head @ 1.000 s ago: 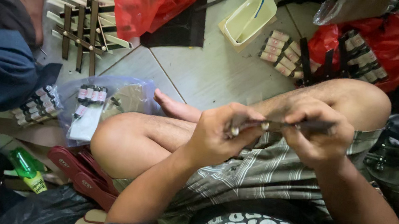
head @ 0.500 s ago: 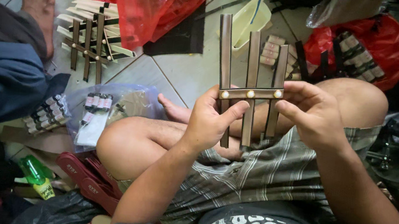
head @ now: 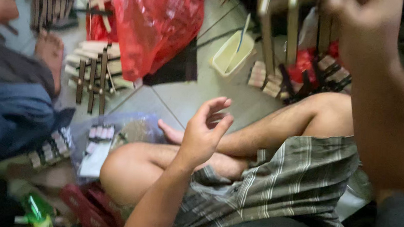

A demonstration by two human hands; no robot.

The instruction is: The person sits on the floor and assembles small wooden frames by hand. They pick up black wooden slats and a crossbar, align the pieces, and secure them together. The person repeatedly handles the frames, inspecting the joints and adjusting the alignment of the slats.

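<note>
I see my right hand (head: 357,17) clamped on the wooden slat frame (head: 289,23), raised above the cream tray (head: 227,59); my left hand (head: 203,133) hangs empty below, fingers apart.

Plastic tub (head: 231,57) lies between bag (head: 156,20) and wooden frame (head: 289,28).

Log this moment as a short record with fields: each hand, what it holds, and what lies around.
left hand: empty, fingers spread, above the lap
right hand: raised at the top edge, gripping the dark wooden slat frame
floor: cream plastic tub, red plastic bag, stacked wooden slat frames
blur: heavy, small details unclear
</note>
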